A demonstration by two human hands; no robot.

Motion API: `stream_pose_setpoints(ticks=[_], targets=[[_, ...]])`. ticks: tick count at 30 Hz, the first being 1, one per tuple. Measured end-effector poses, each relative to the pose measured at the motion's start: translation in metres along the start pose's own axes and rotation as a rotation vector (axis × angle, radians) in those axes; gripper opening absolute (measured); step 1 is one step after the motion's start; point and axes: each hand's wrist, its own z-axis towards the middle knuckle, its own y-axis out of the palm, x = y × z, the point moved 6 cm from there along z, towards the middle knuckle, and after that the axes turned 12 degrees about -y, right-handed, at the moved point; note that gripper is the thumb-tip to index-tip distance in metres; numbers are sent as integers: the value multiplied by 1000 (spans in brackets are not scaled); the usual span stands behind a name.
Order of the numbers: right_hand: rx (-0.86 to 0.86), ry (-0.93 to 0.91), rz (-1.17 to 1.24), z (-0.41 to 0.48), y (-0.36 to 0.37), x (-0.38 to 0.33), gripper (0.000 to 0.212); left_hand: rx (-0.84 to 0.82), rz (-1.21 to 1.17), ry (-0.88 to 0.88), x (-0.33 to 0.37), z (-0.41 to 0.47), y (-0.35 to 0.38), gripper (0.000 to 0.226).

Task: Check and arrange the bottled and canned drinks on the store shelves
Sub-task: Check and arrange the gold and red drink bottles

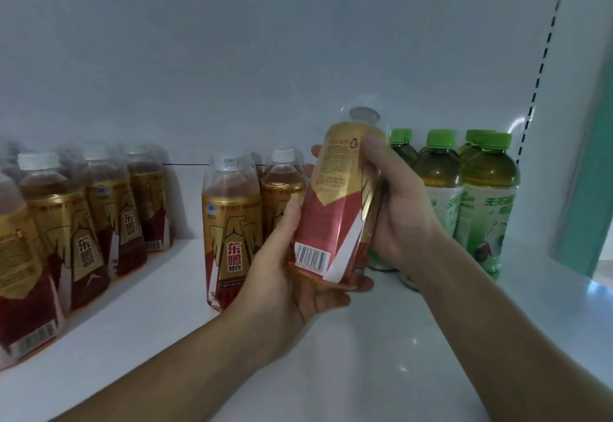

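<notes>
From the head view, the person is holding one red-and-gold bottle (335,202) up off the white shelf (381,365), tilted with its cap leaning away and its barcode side turned towards them. The left hand (292,275) cups the base, fingers curled under it and thumb lying up the label. The right hand (401,212) wraps round the upper body, fingers closed about it. The bottle hangs in the middle, between a standing bottle of the same drink (230,232) on the left and the green-capped tea bottles (477,196) on the right; more of the red-and-gold bottles (76,222) stand at far left. I'd say this is the checking step. Next it likely wants turning front-label out and setting upright beside its own kind, clear of the green ones
</notes>
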Motion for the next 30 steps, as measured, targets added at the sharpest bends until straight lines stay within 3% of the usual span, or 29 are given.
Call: stream_pose_setpoints(ticks=[2,5,7,9,13,17,19,20,22,25,27,30], targets=[[19,-14,11,0,-2,-3,91,-40,-17,-43,-2,0,4,73],[107,-129,-159,1,-7,-7,78,23,52,90,2,1,3,59],[110,-162,-264,0,-7,-6,78,44,164,137,5,3,0,64],[80,-89,-175,0,-4,0,81,50,158,116,3,1,-3,69],[53,65,-9,0,-5,5,89,-94,6,-48,-5,-5,8,74],[149,-126,-321,-1,-10,-7,85,38,61,70,11,3,-6,49],[160,-192,-407,-1,-9,-10,76,115,45,111,13,16,-15,51],[133,-171,-361,-1,-8,-8,75,130,53,137,18,10,-12,54],[82,-72,-189,0,-5,-2,79,138,-13,-5,11,9,-10,61],[47,-4,-38,1,-2,0,82,-102,-93,-129,-9,-9,3,71],[72,-48,-79,0,-2,-3,88,-34,-45,-93,-4,-3,-1,65],[116,-217,-291,-3,-5,-15,59,71,70,7,4,-1,1,54]])
